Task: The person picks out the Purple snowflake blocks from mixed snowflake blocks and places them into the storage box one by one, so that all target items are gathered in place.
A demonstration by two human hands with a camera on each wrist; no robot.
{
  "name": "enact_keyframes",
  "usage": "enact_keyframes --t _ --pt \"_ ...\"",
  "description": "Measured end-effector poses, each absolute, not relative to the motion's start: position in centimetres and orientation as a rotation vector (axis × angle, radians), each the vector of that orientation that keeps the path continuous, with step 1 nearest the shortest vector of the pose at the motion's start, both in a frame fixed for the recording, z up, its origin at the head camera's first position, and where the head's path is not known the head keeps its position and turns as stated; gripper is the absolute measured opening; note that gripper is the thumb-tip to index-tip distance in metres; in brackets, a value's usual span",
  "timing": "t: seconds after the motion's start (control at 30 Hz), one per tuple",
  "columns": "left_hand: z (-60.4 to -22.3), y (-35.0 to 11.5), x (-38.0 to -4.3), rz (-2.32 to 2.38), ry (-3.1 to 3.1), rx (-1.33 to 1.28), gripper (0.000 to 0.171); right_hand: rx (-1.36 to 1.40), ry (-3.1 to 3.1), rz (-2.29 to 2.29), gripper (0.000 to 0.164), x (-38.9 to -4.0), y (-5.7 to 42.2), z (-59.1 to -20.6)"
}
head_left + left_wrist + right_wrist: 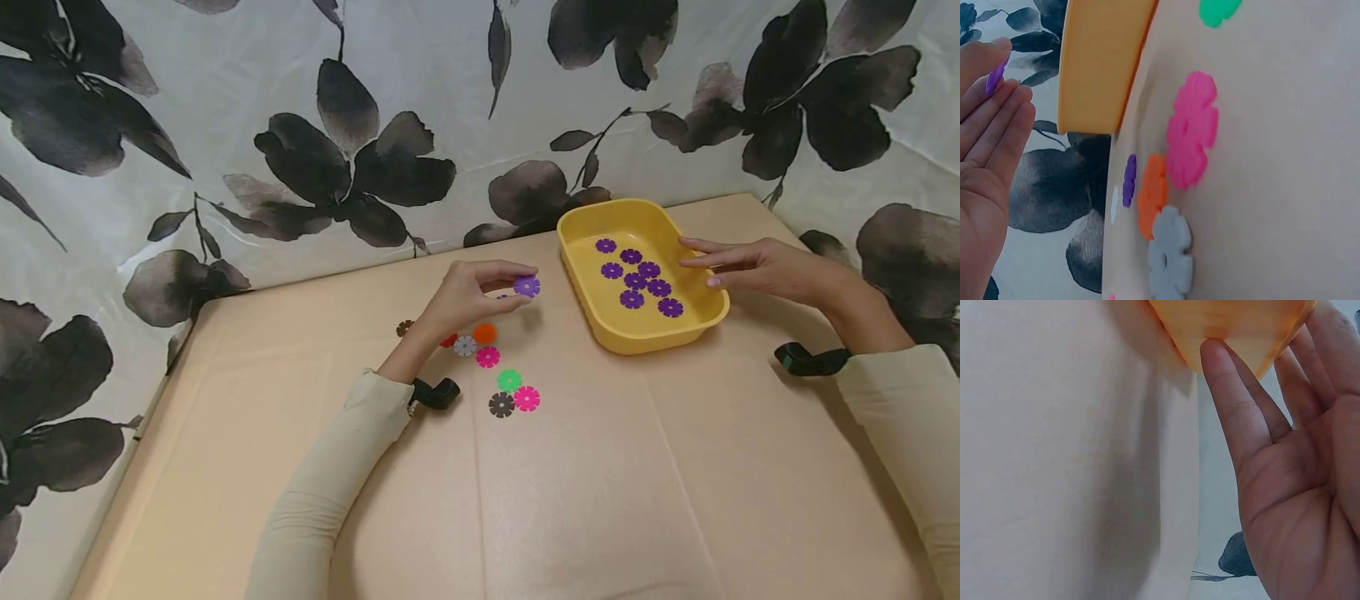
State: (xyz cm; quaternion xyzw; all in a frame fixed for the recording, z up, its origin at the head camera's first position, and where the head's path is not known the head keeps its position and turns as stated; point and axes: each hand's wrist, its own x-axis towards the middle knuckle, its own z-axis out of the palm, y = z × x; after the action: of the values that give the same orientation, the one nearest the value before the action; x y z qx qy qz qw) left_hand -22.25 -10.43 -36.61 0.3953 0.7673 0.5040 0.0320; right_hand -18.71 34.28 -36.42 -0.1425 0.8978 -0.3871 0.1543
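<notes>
My left hand [468,296] pinches a purple notched plastic disc [527,286] between thumb and fingers, raised over the table left of the tray. The same disc appears edge-on in the left wrist view. Under and in front of that hand lie loose discs: an orange one [485,333], a grey one [464,345], pink ones [487,357], a green one [509,381] and a black one [502,405]. My right hand [765,268] rests at the right rim of the yellow tray [611,340], fingers fairly straight, tips reaching over the edge. Several purple discs [634,281] lie inside it.
A brown disc [404,328] and a partly hidden red disc [448,340] sit beside the left wrist. Behind the cloth-covered table [570,500] hangs a floral curtain [465,192]. In the left wrist view, another purple disc [1129,181] lies near the orange one.
</notes>
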Motion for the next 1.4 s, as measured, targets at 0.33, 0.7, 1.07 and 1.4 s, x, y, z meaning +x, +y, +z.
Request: enact_keyframes --t 0.33,0.7,1.07,1.4 --pt "-36.3 -9.4 -22.1 1.558 2.351 1.192 0.039 -0.418 2.549 -1.141 0.046 -18.6 34.2 -36.2" --pt "-35.8 -8.4 -21.7 1.599 2.332 1.105 0.040 -0.427 2.558 -1.143 0.046 -18.5 34.2 -36.3" --pt "-35.7 -7.4 -21.6 1.634 2.292 1.094 0.039 -0.422 2.583 -1.089 0.046 -18.7 34.0 -36.2" --pt "-35.8 -6.8 -21.9 1.640 2.289 1.109 0.040 -0.425 2.582 -1.100 0.045 -18.6 34.0 -36.2"
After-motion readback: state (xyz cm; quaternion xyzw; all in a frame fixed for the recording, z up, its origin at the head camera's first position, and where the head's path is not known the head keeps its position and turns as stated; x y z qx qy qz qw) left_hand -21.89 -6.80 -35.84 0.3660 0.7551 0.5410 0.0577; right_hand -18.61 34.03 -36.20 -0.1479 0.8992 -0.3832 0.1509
